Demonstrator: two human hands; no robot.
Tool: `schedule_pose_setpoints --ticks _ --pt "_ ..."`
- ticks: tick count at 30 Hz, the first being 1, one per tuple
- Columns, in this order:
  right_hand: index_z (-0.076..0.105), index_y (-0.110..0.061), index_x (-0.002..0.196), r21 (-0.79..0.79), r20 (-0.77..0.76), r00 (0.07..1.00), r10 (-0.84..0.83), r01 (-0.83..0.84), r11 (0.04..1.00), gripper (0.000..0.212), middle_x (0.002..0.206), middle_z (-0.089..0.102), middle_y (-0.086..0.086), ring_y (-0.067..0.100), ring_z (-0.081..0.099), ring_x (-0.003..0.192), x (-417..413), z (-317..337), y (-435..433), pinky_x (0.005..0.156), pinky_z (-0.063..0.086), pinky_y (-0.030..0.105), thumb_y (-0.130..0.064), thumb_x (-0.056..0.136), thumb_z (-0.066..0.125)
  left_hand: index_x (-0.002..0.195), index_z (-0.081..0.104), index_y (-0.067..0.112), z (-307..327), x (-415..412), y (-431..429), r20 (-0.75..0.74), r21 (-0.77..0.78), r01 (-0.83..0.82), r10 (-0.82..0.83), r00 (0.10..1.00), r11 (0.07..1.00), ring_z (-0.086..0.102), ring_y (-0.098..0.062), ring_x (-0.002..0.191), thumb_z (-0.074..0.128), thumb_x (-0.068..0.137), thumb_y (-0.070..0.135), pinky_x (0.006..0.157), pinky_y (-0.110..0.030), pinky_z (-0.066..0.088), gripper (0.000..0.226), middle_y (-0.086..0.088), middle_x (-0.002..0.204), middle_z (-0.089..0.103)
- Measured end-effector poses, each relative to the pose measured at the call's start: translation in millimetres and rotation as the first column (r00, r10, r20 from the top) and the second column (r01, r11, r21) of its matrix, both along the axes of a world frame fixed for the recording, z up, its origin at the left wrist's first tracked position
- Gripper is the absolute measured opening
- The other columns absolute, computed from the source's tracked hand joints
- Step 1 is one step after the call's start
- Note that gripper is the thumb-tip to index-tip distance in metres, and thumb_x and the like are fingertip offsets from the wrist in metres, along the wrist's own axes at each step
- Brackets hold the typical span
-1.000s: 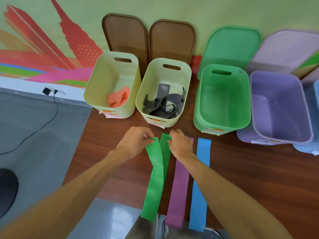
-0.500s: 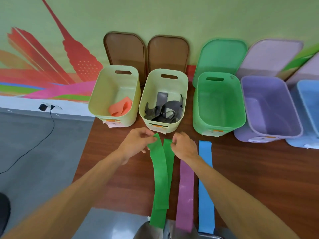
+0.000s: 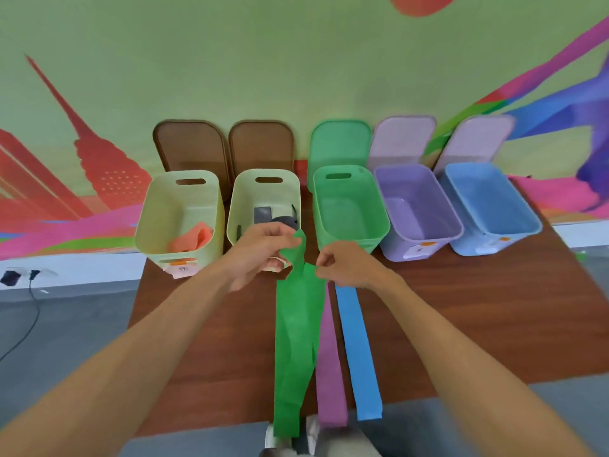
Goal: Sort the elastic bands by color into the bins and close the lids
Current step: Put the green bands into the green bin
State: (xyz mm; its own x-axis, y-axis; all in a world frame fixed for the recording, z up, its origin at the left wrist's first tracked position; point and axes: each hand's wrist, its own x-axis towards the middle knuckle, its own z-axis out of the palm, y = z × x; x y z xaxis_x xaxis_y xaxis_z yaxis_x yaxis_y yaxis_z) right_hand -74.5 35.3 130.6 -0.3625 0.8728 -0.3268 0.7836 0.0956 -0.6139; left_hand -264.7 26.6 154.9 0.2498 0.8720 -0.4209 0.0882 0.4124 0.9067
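Green band (image 3: 295,341), purple band (image 3: 329,367), blue band (image 3: 359,351); two pale yellow bins (image 3: 158,212), green bin (image 3: 375,206), purple bin (image 3: 448,209), blue bin (image 3: 524,212); brown table (image 3: 478,324).

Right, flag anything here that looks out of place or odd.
The lid leaning behind the blue bin is lilac, not blue, so it does not match its bin. The purple band and blue band overhang the near edge of the table.
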Motion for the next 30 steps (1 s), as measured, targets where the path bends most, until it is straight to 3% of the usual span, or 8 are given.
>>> schedule_pose_setpoints --ticks 6,12,16,19,23,26,28,30 --pt "0.062 -0.018 0.076 0.155 -0.058 0.982 -0.181 0.188 0.97 0.007 0.076 0.064 -0.002 0.011 0.056 0.07 39 39 6 0.061 0.041 0.02 -0.02 0.083 0.063 0.091 0.061 0.01 40 47 20 -0.019 0.166 0.039 -0.036 0.999 0.985 0.052 -0.007 0.048 0.065 0.086 0.008 0.047 -0.019 0.043 0.007 0.003 0.074 0.059" --pt "0.053 -0.022 0.064 0.307 -0.23 0.922 -0.31 0.371 0.876 0.023 0.06 0.053 -0.007 0.003 0.043 0.055 69 87 40 0.054 0.033 0.014 -0.013 0.083 0.062 0.09 0.061 0.015 82 82 63 -0.073 0.356 0.002 0.026 0.997 0.935 0.054 -0.001 0.044 0.068 0.085 0.012 0.055 -0.024 0.044 0.008 0.001 0.076 0.058" --pt "0.054 -0.021 0.066 0.397 -0.399 0.851 -0.342 0.496 0.773 0.02 0.058 0.052 -0.007 0.003 0.041 0.052 82 122 72 0.052 0.034 0.012 -0.011 0.081 0.062 0.097 0.062 0.01 112 98 98 -0.067 0.42 -0.027 0.061 0.996 0.907 0.057 -0.01 0.056 0.067 0.086 0.014 0.05 -0.019 0.045 0.012 -0.011 0.088 0.059" --pt "0.054 -0.022 0.066 0.418 -0.465 0.811 -0.354 0.554 0.719 0.018 0.056 0.051 -0.01 -0.001 0.042 0.048 89 136 97 0.05 0.033 0.01 -0.013 0.079 0.062 0.093 0.063 0.012 125 107 120 -0.05 0.458 -0.069 0.103 0.993 0.886 0.057 -0.011 0.061 0.066 0.087 0.014 0.051 -0.019 0.046 0.008 -0.004 0.08 0.063" --pt "0.059 -0.018 0.073 0.416 -0.437 0.821 -0.367 0.546 0.727 0.009 0.058 0.054 -0.01 0.001 0.045 0.054 94 129 122 0.053 0.034 0.01 -0.014 0.081 0.063 0.086 0.062 0.017 116 115 140 -0.07 0.445 -0.096 0.142 0.987 0.89 0.058 -0.011 0.059 0.066 0.087 0.013 0.05 -0.02 0.045 0.005 0.001 0.074 0.064" --pt "0.061 -0.016 0.08 0.366 -0.383 0.839 -0.386 0.522 0.771 0.003 0.069 0.061 -0.003 0.009 0.052 0.063 99 104 136 0.063 0.041 0.018 -0.015 0.083 0.061 0.096 0.063 0.012 88 117 150 -0.133 0.394 -0.106 0.171 0.976 0.913 0.058 -0.01 0.058 0.066 0.087 0.016 0.053 -0.022 0.046 0.01 -0.002 0.078 0.062" --pt "0.061 -0.014 0.084 0.297 -0.352 0.846 -0.4 0.506 0.81 0.0 0.074 0.061 0.0 0.008 0.053 0.064 102 81 143 0.06 0.04 0.013 -0.014 0.084 0.061 0.101 0.061 0.009 65 117 153 -0.185 0.348 -0.097 0.169 0.968 0.932 0.058 -0.008 0.054 0.066 0.087 0.017 0.056 -0.025 0.046 0.016 -0.002 0.077 0.059" --pt "0.063 -0.012 0.089 0.227 -0.317 0.852 -0.417 0.495 0.839 0.006 0.076 0.06 0.0 0.012 0.055 0.068 105 56 148 0.066 0.046 0.019 -0.015 0.084 0.062 0.102 0.059 0.009 43 118 153 -0.231 0.296 -0.078 0.151 0.961 0.952 0.059 -0.007 0.054 0.064 0.089 0.015 0.054 -0.023 0.046 0.016 -0.001 0.076 0.056"
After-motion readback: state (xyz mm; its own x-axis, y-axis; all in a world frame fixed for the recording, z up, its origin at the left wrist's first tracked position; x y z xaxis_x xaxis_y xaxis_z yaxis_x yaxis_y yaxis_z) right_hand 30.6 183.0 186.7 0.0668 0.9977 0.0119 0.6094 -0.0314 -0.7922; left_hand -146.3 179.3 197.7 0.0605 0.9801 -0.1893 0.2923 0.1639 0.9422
